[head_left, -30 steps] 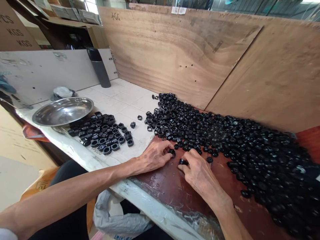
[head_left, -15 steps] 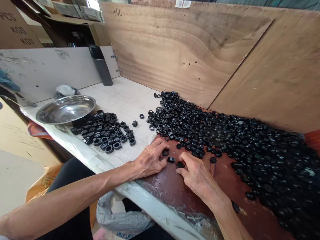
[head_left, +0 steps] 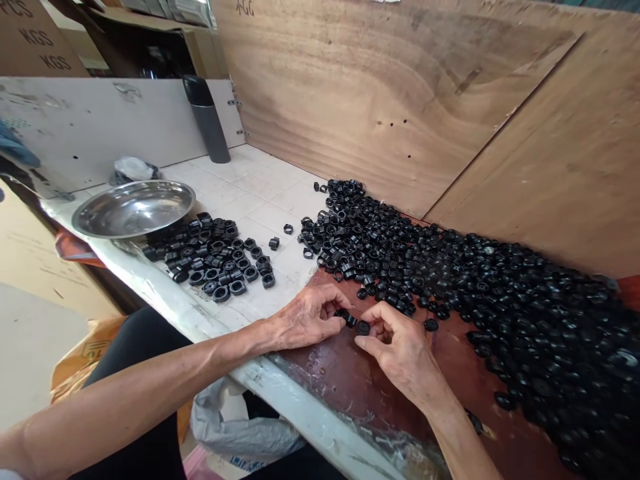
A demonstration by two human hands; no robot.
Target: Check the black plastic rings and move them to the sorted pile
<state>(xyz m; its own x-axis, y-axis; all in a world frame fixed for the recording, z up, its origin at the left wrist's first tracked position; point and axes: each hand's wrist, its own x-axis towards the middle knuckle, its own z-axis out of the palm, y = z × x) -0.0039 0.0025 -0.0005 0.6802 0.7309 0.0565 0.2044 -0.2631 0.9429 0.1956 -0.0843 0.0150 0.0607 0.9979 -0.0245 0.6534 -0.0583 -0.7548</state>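
Note:
Over the reddish-brown board [head_left: 325, 373], my left hand [head_left: 313, 317] has its thumb and forefinger closed around a black ring [head_left: 342, 313]. Another small black ring [head_left: 351, 322] lies right beside those fingertips, between the two hands. My right hand [head_left: 400, 337] pinches a round black cap [head_left: 363, 327] between thumb and forefinger, close to that ring. Behind and to the right of the hands spreads a large heap of black parts [head_left: 500, 287]. A smaller group of black rings [head_left: 220, 257] lies on the white surface at the left.
A shallow metal bowl [head_left: 135, 210] sits at the left edge, beside the smaller group. A dark bottle [head_left: 209, 127] stands in the back corner. Wooden panels [head_left: 360, 93] wall the back. A grey plastic bag [head_left: 240, 420] hangs below the front edge.
The view has shifted slightly. My left fingertips have closed on the ring and moved nearer the middle ring. The cap in my right hand is now close beside that ring.

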